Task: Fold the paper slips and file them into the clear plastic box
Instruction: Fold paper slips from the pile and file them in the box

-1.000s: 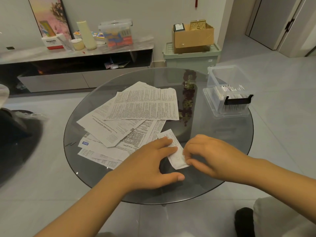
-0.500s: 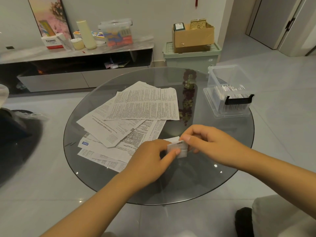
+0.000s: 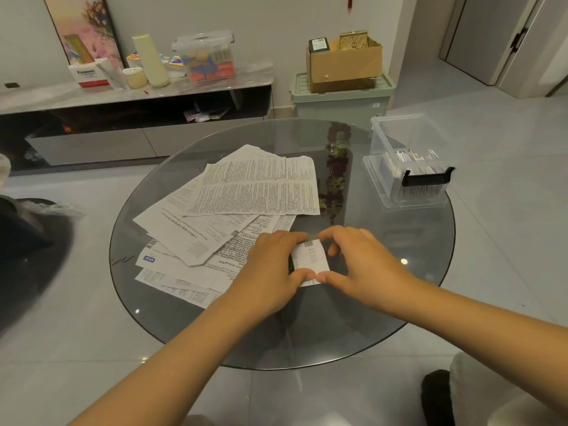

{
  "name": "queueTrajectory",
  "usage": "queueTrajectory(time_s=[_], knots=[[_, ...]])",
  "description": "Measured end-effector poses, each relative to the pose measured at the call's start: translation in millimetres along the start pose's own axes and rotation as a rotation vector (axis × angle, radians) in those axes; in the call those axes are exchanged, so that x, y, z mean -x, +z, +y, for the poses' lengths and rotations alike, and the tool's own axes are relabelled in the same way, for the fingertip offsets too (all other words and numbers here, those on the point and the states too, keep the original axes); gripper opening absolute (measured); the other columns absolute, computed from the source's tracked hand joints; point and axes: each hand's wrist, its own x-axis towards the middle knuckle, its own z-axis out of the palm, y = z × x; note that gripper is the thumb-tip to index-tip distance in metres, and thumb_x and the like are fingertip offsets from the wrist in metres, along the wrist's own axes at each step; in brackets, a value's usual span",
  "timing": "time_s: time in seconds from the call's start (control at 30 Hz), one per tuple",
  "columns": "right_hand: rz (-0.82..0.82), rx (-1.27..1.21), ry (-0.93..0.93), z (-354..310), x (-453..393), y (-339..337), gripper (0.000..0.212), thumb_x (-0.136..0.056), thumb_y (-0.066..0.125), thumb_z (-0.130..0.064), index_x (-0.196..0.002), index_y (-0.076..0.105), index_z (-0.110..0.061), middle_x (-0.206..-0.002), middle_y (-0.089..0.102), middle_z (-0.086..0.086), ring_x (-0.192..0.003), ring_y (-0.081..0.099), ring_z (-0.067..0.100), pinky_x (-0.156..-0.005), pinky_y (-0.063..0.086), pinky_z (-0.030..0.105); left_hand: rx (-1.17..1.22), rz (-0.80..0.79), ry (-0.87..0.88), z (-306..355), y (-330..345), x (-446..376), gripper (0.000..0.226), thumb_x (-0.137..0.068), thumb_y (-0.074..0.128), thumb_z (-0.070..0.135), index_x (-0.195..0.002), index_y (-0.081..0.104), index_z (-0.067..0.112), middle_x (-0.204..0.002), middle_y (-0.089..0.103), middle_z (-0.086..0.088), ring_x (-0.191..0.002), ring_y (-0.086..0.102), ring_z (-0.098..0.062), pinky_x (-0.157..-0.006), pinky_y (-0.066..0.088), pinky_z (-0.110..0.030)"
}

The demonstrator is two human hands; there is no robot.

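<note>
Two bare hands meet just below the centre of the frame over a small folded paper slip [image 3: 309, 261]. The left hand [image 3: 270, 272] and the right hand [image 3: 365, 265] each pinch it between thumb and curled fingers, thumb tips nearly touching at its lower edge, so the slip rests on or just above a round dark glass table [image 3: 368, 327].

To the left of the hands lies a fanned pile of unfolded printed sheets [image 3: 233, 204], overlapping one another. At the right edge of the table stands the clear plastic box [image 3: 408, 167], open, with folded slips standing inside behind a black latch.

Risks, as a judgement: the smooth glass gives little grip, so the slip could slide while being creased and fold crooked. The left wrist lies over the loose sheets and could drag them off the table. The box sits close to the rim, and a nudge might tip it.

Beyond, in the upper frame, a low cabinet [image 3: 138, 96] holds containers, beside a cardboard box [image 3: 344, 66] on a green bin. Pale floor tiles surround the table.
</note>
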Motion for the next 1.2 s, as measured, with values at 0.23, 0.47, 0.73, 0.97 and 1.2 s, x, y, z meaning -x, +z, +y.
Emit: queueTrajectory(time_s=[0.23, 0.47, 0.73, 0.97, 1.2], knots=[[0.001, 0.101, -0.007, 1.4, -1.2, 1.1, 0.057, -0.082, 0.063, -0.047, -0.131, 0.042, -0.027, -0.119, 0.048, -0.005, -0.113, 0.04, 0.015, -0.093, 0.033, 0.026, 0.081, -0.06, -0.081, 0.4, -10.2, -9.7, 0.058, -0.071, 0.078, 0.03, -0.124, 0.055, 0.028, -0.11, 0.051, 0.007, -0.108, 0.048, -0.012, -0.093, 0.041, -0.029], [-0.064, -0.062, 0.043, 7.1, -4.9, -6.3, 0.016, -0.083, 0.066, -0.036, -0.095, 0.058, -0.03, -0.094, 0.05, -0.007, -0.094, 0.043, 0.009, -0.078, 0.035, 0.016, 0.422, -0.021, -0.155, 12.7, -19.3, -14.5, 0.032, -0.072, 0.077, 0.006, -0.084, 0.066, 0.033, -0.082, 0.058, 0.005, -0.074, 0.059, -0.012, -0.07, 0.05, -0.023], [0.04, -0.525, 0.166, 5.3, -12.9, -46.8, 0.005, -0.084, 0.067, -0.017, -0.082, 0.062, -0.015, -0.068, 0.063, -0.002, -0.062, 0.056, 0.01, -0.063, 0.046, 0.022, 0.868, 0.056, -0.327, 30.6, -29.6, -20.0, 0.009, -0.082, 0.071, 0.012, -0.088, 0.07, 0.005, -0.084, 0.073, -0.006, -0.075, 0.068, -0.013, -0.071, 0.056, -0.022], [0.201, -0.477, 0.125, 10.1, -18.7, -83.2, 0.013, -0.085, 0.066, -0.016, -0.077, 0.059, -0.023, -0.072, 0.067, 0.003, -0.061, 0.062, 0.002, -0.054, 0.045, 0.01, 0.915, 0.171, -0.273, 57.6, -42.9, -49.9, 0.007, -0.079, 0.073, 0.01, -0.072, 0.072, 0.011, -0.069, 0.072, -0.001, -0.06, 0.062, -0.005, -0.058, 0.049, -0.015], [0.401, -0.459, 0.093, 33.6, -26.1, -118.3, 0.022, -0.088, 0.062, -0.017, -0.097, 0.053, -0.036, -0.07, 0.066, -0.004, -0.065, 0.059, 0.005, -0.057, 0.044, 0.011, 0.969, 0.064, -0.182, 86.6, -52.1, -100.5, 0.015, -0.088, 0.063, 0.016, -0.078, 0.073, 0.013, -0.078, 0.071, 0.0, -0.068, 0.058, -0.007, -0.062, 0.046, -0.018]])
